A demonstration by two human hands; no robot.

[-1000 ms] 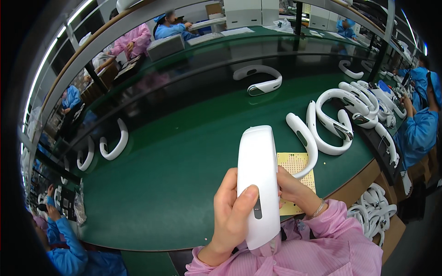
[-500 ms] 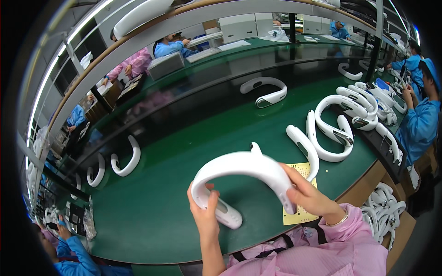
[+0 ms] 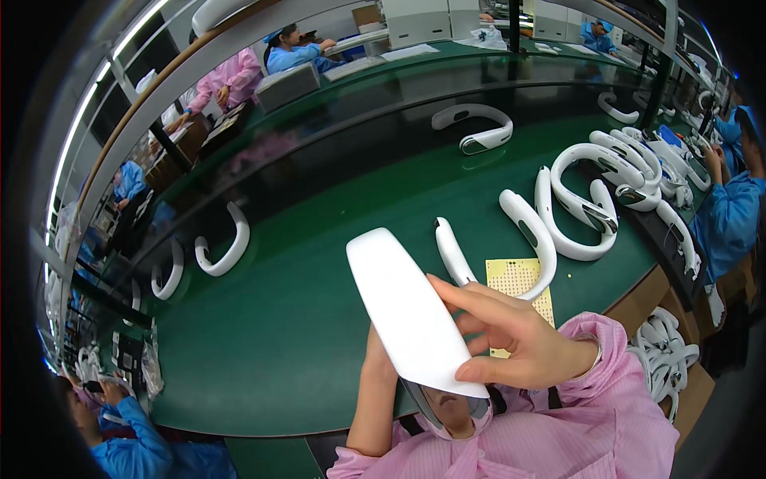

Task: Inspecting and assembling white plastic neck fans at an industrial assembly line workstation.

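Head view: a white device (image 3: 411, 311) is grasped along its edge by the right hand (image 3: 515, 339), while any grip by the half-hidden left hand (image 3: 380, 355) can't be told

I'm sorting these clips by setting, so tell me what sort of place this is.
Probably a factory assembly workshop: similar curved white devices lie along a long green bench, a cardboard box holds more, and several people wear blue work clothes.
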